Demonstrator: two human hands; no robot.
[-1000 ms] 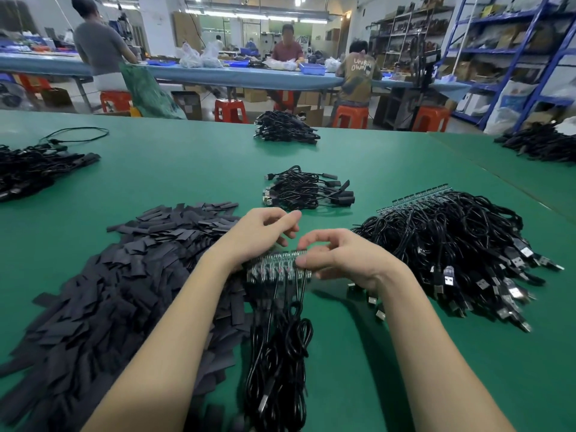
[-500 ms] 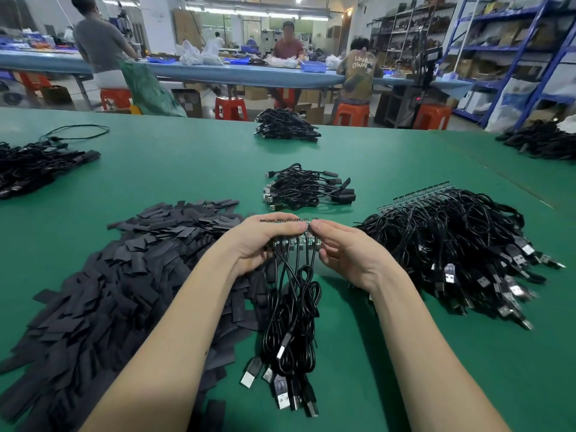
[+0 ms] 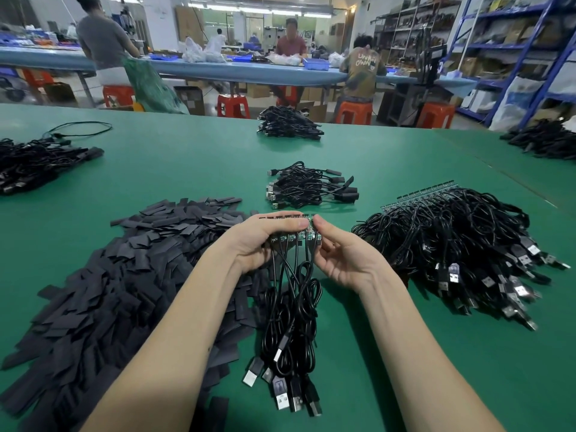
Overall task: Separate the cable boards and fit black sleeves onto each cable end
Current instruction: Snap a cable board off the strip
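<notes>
A strip of small green cable boards (image 3: pixel 294 236) is held up in front of me, above the green table (image 3: pixel 187 163). My left hand (image 3: pixel 268 238) grips the strip's left part, fingers over its top edge. My right hand (image 3: pixel 339 254) pinches the rightmost board at the strip's right end. Black cables (image 3: pixel 293 313) hang from the boards, their USB plugs (image 3: pixel 282 394) near the table's front. A big heap of flat black sleeves (image 3: pixel 118 275) lies to the left.
A large pile of cables still on board strips (image 3: pixel 461 244) lies at the right. A small bundle of sleeved cables (image 3: pixel 311 188) sits beyond my hands. More cable heaps (image 3: pixel 288 123) lie far back, and another cable heap (image 3: pixel 37 160) at the left. People work at a blue bench behind.
Both hands lifted the board strip off the table and raised it; the cables now hang and the USB plugs came into view. The right hand turned palm up at the strip's right end.
</notes>
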